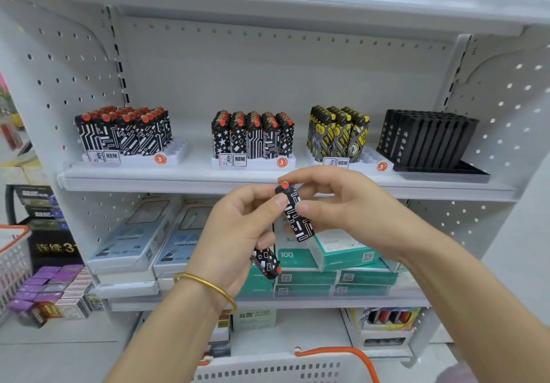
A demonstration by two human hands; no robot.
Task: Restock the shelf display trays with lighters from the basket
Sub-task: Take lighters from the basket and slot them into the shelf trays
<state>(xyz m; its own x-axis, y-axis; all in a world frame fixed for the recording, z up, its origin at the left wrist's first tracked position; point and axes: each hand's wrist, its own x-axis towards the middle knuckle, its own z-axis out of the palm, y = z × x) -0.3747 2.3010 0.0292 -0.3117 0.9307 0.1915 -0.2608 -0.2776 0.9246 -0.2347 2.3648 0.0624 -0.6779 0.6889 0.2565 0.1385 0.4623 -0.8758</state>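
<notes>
Right grip [336, 204] and left grip [238, 227] both pinch one patterned lighter [294, 216] in front of the shelf [148, 180]. The left also curls round a second lighter [266, 260]. It is probably light, stiff, slick plastic: pinch the flat sides mid-body, off the red button [285, 185].

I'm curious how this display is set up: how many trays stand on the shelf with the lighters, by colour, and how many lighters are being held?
White trays: 3
Black tray: 1
Lighters in hand: 2
Total: 6
</notes>
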